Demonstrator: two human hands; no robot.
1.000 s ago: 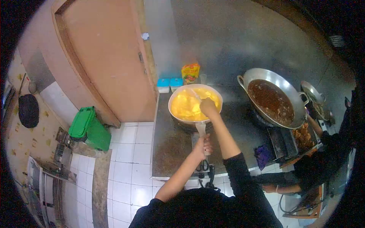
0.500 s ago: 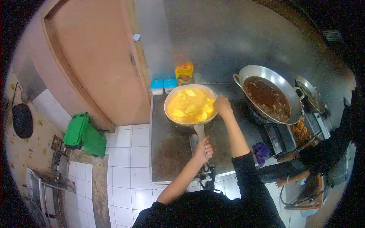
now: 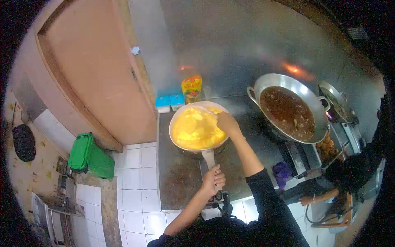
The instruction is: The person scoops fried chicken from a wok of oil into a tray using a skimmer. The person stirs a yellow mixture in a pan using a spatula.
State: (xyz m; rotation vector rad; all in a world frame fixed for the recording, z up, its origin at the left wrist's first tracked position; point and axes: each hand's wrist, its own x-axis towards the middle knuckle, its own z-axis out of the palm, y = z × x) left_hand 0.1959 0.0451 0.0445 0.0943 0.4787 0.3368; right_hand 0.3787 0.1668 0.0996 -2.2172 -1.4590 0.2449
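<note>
A light-coloured frying pan (image 3: 171, 133) stands on the stove, its handle towards me. Yellow egg (image 3: 193, 129), loose and partly set in soft lumps, covers its bottom. My left hand (image 3: 214, 181) is wrapped around the pan's handle (image 3: 209, 159). Over the right rim of the pan, my right hand (image 3: 227, 124) is closed, low over the egg. A pale streak by its fingers may be part of a utensil; what it grips is mostly hidden and I cannot make out its kind.
A large wok (image 3: 284, 77) of dark oil stands to the right, beside fried food (image 3: 327, 146) and a purple cloth (image 3: 282, 173). Behind the pan are blue-lidded containers (image 3: 177, 100) and a yellow packet (image 3: 192, 86). Another person's hand (image 3: 306, 200) shows lower right; a green bin (image 3: 88, 156) stands left.
My right hand has moved from the pan's right edge in over the egg. The egg looks more gathered and lumpy. My left hand keeps hold of the handle. The whole view has shifted slightly.
</note>
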